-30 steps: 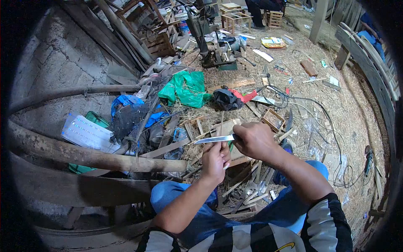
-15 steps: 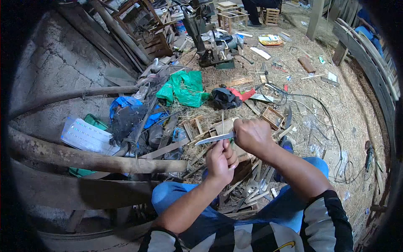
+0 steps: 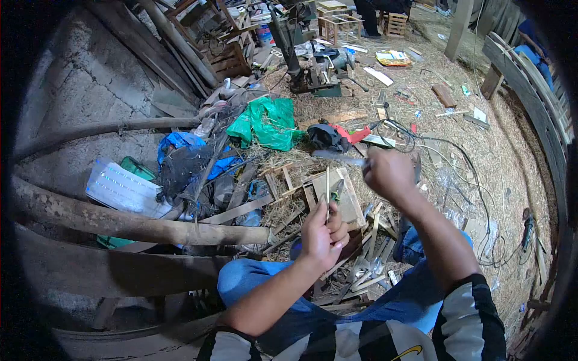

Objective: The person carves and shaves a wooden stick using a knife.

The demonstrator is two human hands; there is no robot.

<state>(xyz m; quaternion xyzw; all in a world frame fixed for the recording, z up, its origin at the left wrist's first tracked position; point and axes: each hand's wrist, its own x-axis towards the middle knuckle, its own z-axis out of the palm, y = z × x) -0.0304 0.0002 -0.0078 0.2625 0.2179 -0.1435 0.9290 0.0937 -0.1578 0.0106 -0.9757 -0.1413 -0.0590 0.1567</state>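
My right hand point(image 3: 390, 175) is closed around the handle of a knife point(image 3: 341, 157), whose blade is smeared by motion and points left. Below and to the left, my left hand point(image 3: 324, 237) pinches a thin wooden stick point(image 3: 327, 191) that stands upright from the fingers. The blade is apart from the stick. Just behind the left hand, a green-handled tool with a pointed metal blade point(image 3: 341, 185) rests on a wooden board point(image 3: 355, 201). Wood offcuts point(image 3: 368, 274) are piled between my knees.
A thick wooden pole point(image 3: 138, 225) juts in from the left. A green plastic bag point(image 3: 268, 123), a dark cap-like bundle point(image 3: 325, 137) and a red power tool point(image 3: 352, 135) lie ahead. Cables point(image 3: 469, 174) cross the shavings at right. A person's legs point(image 3: 533, 57) show at far right.
My right hand has lifted the knife up and to the right, away from the stick. My left hand stays nearly in place, still pinching the stick.
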